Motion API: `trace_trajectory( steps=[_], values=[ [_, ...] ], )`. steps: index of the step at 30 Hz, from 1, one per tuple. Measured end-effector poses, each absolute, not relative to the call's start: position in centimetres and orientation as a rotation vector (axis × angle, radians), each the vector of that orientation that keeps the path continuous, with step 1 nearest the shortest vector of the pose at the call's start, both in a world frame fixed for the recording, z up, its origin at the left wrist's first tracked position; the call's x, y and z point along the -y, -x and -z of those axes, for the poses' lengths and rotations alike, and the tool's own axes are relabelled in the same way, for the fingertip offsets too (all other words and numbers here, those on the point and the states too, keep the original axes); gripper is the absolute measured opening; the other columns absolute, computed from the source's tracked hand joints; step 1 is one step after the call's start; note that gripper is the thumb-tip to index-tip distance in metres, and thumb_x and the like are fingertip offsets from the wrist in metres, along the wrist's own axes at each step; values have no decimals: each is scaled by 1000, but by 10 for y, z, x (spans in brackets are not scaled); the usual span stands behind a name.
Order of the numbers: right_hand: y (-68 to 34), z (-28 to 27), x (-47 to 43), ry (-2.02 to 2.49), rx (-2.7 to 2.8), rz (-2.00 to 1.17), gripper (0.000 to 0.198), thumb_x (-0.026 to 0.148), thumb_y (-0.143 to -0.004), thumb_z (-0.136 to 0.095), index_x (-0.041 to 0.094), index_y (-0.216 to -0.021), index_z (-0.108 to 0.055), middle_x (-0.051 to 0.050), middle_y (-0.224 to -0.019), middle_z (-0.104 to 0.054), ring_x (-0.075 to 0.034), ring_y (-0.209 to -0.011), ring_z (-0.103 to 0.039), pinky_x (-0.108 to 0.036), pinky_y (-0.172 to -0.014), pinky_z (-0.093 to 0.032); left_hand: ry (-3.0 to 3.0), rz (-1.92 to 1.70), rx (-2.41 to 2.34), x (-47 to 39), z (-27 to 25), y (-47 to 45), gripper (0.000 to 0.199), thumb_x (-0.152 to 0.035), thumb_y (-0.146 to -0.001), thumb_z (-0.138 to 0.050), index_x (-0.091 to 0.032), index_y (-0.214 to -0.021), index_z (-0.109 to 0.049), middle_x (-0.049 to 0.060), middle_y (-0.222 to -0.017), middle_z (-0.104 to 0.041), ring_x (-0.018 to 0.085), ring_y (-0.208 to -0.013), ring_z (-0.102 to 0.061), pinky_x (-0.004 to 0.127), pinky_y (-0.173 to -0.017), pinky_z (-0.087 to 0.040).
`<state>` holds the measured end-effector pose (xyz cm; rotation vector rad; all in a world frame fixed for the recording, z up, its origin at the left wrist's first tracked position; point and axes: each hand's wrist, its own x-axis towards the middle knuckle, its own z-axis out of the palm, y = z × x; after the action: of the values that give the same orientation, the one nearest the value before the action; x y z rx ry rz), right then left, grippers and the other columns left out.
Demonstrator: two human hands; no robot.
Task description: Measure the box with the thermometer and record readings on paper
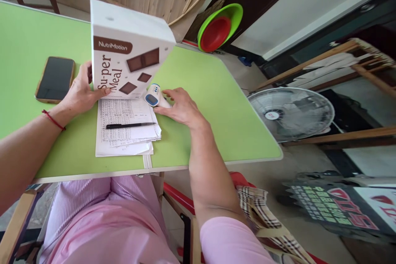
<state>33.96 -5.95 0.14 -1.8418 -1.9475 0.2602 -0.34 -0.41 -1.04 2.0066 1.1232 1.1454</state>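
Black rectangular phone (56,78) flat on green tabletop (235,119); left hand (81,93) pinching white-and-brown cardboard box (108,47), thumb in front, beyond white handwritten sheets (123,136) topped by slim black pen (130,125); right hand (183,107) half-open at white-and-blue plastic handheld device (153,95), can't tell if gripped.

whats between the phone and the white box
In the head view, the left hand lies between the phone and the white box, its thumb on the box's front; green tabletop shows beyond the knuckles.
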Motion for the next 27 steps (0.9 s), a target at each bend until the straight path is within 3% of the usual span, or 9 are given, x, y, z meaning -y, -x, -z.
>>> trace_trajectory(
  steps=[2,6,10,13,16,19,24,27],
  values=[
    [-339,-1,63,1631,1934,-277,45,53,-73,-91,23,-104,-80,-10,-102,-72,-26,-91,-65,-43,-79,-54,-2060,-1147,-1093,-2,18,5,79,-71,-79,-81,-23,-135,-52,14,-139,-64,44,-134,-61,62,-109,-55],
    [-321,-10,78,1275,2125,-717,26,48,-85,-82,24,-97,-83,-3,-81,-68,-18,-74,-59,-37,-72,-52,-2115,-1074,-1066,-5,19,4,83,-75,-78,-76,-23,-138,-51,14,-143,-61,43,-136,-59,63,-113,-51],
    [-303,-16,89,1210,2326,-805,8,28,-85,-78,25,-89,-83,-2,-84,-72,-16,-77,-63,-34,-73,-49,-2175,-850,-1166,1,6,2,135,-87,-56,-81,-16,-160,-31,12,-161,-45,45,-148,-44,66,-122,-40],
    [-302,-15,89,1207,2298,-840,6,22,-83,-72,22,-81,-77,1,-73,-67,-13,-66,-58,-31,-65,-45,-2216,-655,-1153,6,-4,1,158,-98,-47,-75,-17,-170,-16,6,-155,-53,48,-157,-28,67,-125,-30],
    [-304,-15,87,1176,1985,-889,9,29,-81,-73,22,-78,-68,4,-65,-58,-10,-56,-49,-28,-56,-42,-2260,-530,-1102,8,-7,1,157,-102,-54,-64,-17,-173,-7,4,-149,-60,46,-162,-17,66,-126,-24],
    [-297,-17,84,1092,1614,-824,20,34,-79,-74,24,-73,-57,5,-66,-57,-10,-55,-50,-28,-53,-44,-2264,-557,-1108,9,-6,0,159,-101,-55,-63,-16,-173,2,6,-158,-54,47,-163,-14,65,-127,-22],
    [-269,-3,93,1126,1442,-1048,20,40,-79,-70,25,-81,-58,4,-65,-59,-12,-54,-54,-29,-53,-50,-2270,-626,-1126,7,-2,-2,162,-105,-51,-62,-19,-173,0,7,-167,-42,49,-159,-25,64,-127,-28],
    [-258,14,106,1238,1436,-993,21,39,-75,-71,24,-80,-58,5,-64,-58,-11,-54,-51,-27,-51,-46,-2252,-697,-1135,2,6,-1,163,-102,-48,-69,-22,-174,-2,10,-168,-39,52,-158,-28,64,-128,-31]
  ],
)
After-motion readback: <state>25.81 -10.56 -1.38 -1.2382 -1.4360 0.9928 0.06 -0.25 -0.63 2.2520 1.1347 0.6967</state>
